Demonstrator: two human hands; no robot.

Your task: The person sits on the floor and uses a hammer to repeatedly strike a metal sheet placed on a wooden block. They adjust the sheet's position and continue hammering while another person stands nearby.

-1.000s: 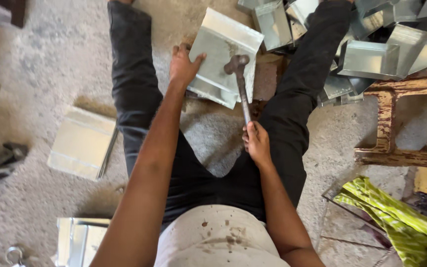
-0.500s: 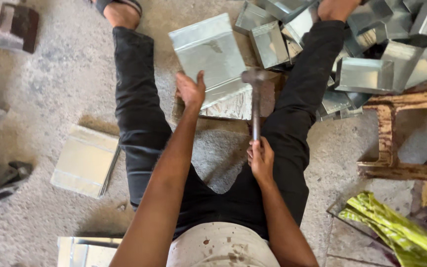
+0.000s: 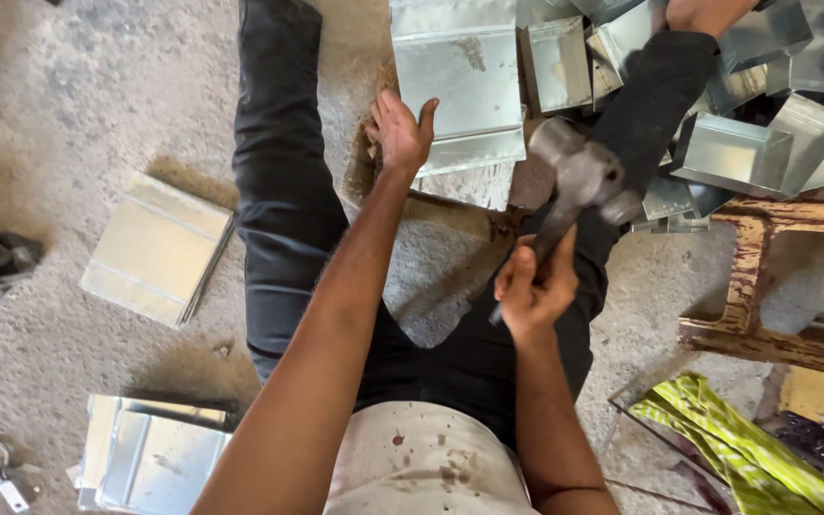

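With the right hand (image 3: 533,286) gripping a raised hammer (image 3: 579,181) and the open left hand (image 3: 399,133) steadying the sheet (image 3: 460,81), a stray blow could crush fingers.

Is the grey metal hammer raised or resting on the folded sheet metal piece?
Raised. The grey metal hammer, gripped by the right hand, has its head blurred and clear of the folded sheet metal piece that the left hand steadies.

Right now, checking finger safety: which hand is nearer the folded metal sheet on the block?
Left. The left hand rests against the folded metal sheet's left edge; the right hand is below it, apart, gripping the hammer.
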